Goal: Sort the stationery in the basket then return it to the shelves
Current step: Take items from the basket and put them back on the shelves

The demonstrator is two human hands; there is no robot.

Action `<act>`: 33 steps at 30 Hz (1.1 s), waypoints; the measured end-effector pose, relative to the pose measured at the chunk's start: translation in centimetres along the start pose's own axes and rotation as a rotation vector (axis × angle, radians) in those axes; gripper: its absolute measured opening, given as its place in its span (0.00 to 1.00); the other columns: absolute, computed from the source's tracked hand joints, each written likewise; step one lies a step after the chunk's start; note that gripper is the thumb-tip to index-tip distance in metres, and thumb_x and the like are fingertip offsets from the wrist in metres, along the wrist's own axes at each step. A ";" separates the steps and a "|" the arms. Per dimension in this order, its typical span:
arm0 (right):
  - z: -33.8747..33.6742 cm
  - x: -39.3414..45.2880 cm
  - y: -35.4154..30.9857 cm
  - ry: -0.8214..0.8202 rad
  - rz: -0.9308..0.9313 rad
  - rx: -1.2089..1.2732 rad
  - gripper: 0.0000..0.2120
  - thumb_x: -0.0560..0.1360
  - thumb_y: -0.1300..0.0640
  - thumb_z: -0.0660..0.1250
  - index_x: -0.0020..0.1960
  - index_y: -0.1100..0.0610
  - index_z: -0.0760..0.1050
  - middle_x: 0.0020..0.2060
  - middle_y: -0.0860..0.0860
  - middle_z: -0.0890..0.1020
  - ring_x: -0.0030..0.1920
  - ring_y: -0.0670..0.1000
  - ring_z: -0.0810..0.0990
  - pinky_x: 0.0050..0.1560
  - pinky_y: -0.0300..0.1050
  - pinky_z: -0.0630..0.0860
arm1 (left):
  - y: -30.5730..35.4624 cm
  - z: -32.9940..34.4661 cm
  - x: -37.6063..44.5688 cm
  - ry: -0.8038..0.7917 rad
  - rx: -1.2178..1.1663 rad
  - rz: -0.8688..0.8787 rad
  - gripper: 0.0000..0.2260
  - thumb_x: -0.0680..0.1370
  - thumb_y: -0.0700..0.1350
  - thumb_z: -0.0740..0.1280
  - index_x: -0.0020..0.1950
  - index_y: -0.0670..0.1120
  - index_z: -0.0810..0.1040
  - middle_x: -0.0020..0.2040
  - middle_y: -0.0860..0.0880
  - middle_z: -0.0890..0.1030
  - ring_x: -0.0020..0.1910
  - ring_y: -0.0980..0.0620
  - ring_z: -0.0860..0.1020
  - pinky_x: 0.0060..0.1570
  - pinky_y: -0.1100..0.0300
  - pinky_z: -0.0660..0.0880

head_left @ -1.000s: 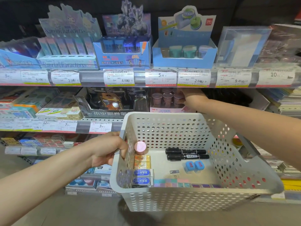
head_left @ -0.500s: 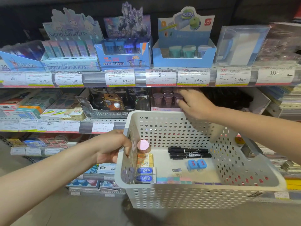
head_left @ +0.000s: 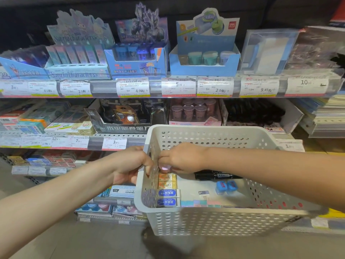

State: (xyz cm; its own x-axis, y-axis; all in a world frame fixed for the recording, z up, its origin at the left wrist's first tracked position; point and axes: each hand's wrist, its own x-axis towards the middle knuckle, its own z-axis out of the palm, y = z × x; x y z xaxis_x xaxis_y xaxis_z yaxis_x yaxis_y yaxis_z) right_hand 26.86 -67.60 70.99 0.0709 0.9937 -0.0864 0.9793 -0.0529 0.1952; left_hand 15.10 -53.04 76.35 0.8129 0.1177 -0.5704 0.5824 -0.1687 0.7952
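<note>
A white perforated basket (head_left: 214,219) hangs in front of the shelves, held by its left rim in my left hand (head_left: 128,166). My right hand (head_left: 183,157) is down inside the basket at its back left corner, fingers closed around a small round pink sharpener (head_left: 165,167). Along the basket's left wall lie two yellow erasers (head_left: 167,181) and two blue erasers (head_left: 168,197). Two black markers (head_left: 216,175), two small blue sharpeners (head_left: 225,186) and a row of pastel erasers (head_left: 201,203) also lie on the floor of the basket.
A pink display box of matching round pink sharpeners (head_left: 194,113) sits on the middle shelf just behind the basket. A dark box of black markers (head_left: 255,113) stands to its right. Eraser boxes (head_left: 71,126) fill the middle shelf at left. Price tags (head_left: 179,86) line the shelf edges.
My right hand drew back from the pink sharpener box on the middle shelf and dropped into the basket, closing on the pink sharpener. The left hand keeps its hold on the rim.
</note>
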 end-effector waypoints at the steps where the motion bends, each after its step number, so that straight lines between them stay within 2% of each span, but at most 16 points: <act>1: 0.1 0.1 0.0 -0.012 -0.003 -0.017 0.15 0.78 0.57 0.60 0.63 0.58 0.71 0.59 0.54 0.73 0.49 0.58 0.78 0.34 0.45 0.63 | 0.0 0.1 0.0 0.002 0.002 0.003 0.18 0.58 0.30 0.62 0.45 0.41 0.78 0.36 0.42 0.70 0.30 0.48 0.69 0.27 0.65 0.68; 5: 0.7 -0.1 0.3 -0.041 -0.018 -0.054 0.14 0.78 0.59 0.58 0.62 0.60 0.71 0.58 0.56 0.72 0.48 0.59 0.78 0.33 0.46 0.63 | 0.0 0.5 -0.1 0.002 0.003 0.002 0.15 0.67 0.26 0.57 0.44 0.40 0.77 0.34 0.42 0.71 0.31 0.47 0.68 0.24 0.66 0.67; 8: 1.4 -0.5 0.4 -0.021 -0.027 -0.024 0.11 0.79 0.58 0.58 0.58 0.62 0.73 0.55 0.58 0.74 0.46 0.60 0.78 0.32 0.46 0.64 | 0.1 0.8 -0.1 0.011 0.008 0.011 0.15 0.67 0.26 0.57 0.45 0.40 0.77 0.36 0.42 0.70 0.31 0.48 0.68 0.25 0.66 0.66; 12: 2.3 -0.8 0.7 -0.009 -0.042 0.003 0.09 0.79 0.59 0.58 0.53 0.61 0.74 0.52 0.58 0.75 0.41 0.60 0.78 0.30 0.46 0.64 | 0.4 1.5 -0.4 0.008 0.018 0.009 0.14 0.68 0.25 0.56 0.42 0.40 0.76 0.29 0.44 0.70 0.25 0.49 0.67 0.21 0.68 0.65; 17: 2.9 -0.9 0.9 -0.052 -0.038 -0.038 0.08 0.79 0.59 0.56 0.56 0.59 0.70 0.51 0.56 0.76 0.43 0.57 0.78 0.32 0.46 0.65 | 0.8 2.1 -0.6 0.003 0.025 -0.004 0.13 0.69 0.25 0.56 0.37 0.39 0.75 0.24 0.45 0.70 0.19 0.52 0.68 0.17 0.70 0.65; 20: 3.0 -0.9 1.1 -0.050 -0.003 -0.039 0.08 0.79 0.57 0.57 0.56 0.59 0.68 0.49 0.55 0.76 0.42 0.57 0.78 0.31 0.46 0.67 | 0.9 2.1 -0.4 0.002 0.022 -0.003 0.13 0.69 0.25 0.56 0.38 0.40 0.75 0.24 0.45 0.71 0.17 0.53 0.69 0.17 0.70 0.65; 22: 2.5 -1.2 1.3 0.018 0.012 -0.005 0.10 0.79 0.55 0.57 0.56 0.60 0.70 0.48 0.56 0.76 0.41 0.58 0.79 0.29 0.46 0.68 | 1.0 1.9 -0.3 0.001 0.021 0.000 0.14 0.69 0.25 0.55 0.38 0.40 0.74 0.24 0.45 0.71 0.17 0.54 0.68 0.16 0.71 0.64; 24: 1.2 -2.1 1.2 0.173 0.016 0.049 0.15 0.77 0.51 0.56 0.51 0.61 0.73 0.43 0.55 0.78 0.36 0.57 0.79 0.25 0.43 0.68 | 1.1 1.6 -0.2 0.001 0.020 -0.002 0.14 0.69 0.24 0.55 0.35 0.40 0.74 0.24 0.45 0.69 0.16 0.54 0.67 0.16 0.71 0.62; 26: -0.4 -3.4 1.0 0.342 0.065 0.119 0.17 0.75 0.47 0.55 0.49 0.59 0.75 0.43 0.53 0.79 0.36 0.54 0.79 0.25 0.41 0.69 | 1.0 1.2 -0.1 0.001 0.024 -0.007 0.13 0.69 0.25 0.55 0.35 0.40 0.73 0.24 0.45 0.69 0.17 0.53 0.67 0.16 0.71 0.62; 28: -1.7 -4.6 0.9 0.485 0.184 0.179 0.16 0.75 0.46 0.57 0.51 0.58 0.74 0.45 0.51 0.79 0.38 0.51 0.78 0.28 0.44 0.74 | 0.9 0.8 -0.1 -0.012 0.024 -0.011 0.12 0.67 0.26 0.58 0.39 0.40 0.75 0.26 0.44 0.70 0.19 0.52 0.68 0.16 0.70 0.65; 30: -2.7 -5.8 1.1 0.584 0.380 0.245 0.15 0.75 0.48 0.61 0.55 0.58 0.72 0.49 0.51 0.77 0.40 0.47 0.76 0.35 0.43 0.77 | 0.8 0.4 0.0 -0.028 0.034 -0.017 0.14 0.62 0.28 0.61 0.42 0.39 0.77 0.27 0.44 0.71 0.22 0.50 0.70 0.18 0.68 0.67; 33: -3.3 -7.4 2.0 0.661 0.605 0.395 0.17 0.77 0.52 0.63 0.61 0.59 0.69 0.54 0.51 0.73 0.47 0.47 0.76 0.46 0.41 0.76 | 0.7 0.0 0.1 -0.038 0.048 -0.018 0.14 0.67 0.26 0.58 0.43 0.39 0.77 0.28 0.43 0.72 0.24 0.49 0.70 0.18 0.68 0.67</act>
State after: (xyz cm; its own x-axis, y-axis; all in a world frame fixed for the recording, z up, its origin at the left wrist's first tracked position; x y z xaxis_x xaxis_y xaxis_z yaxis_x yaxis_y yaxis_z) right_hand 27.68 -74.68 75.27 0.5796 0.6366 0.5087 0.8141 -0.4812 -0.3252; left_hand 15.56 -53.11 76.88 0.8013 0.0844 -0.5923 0.5952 -0.2138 0.7746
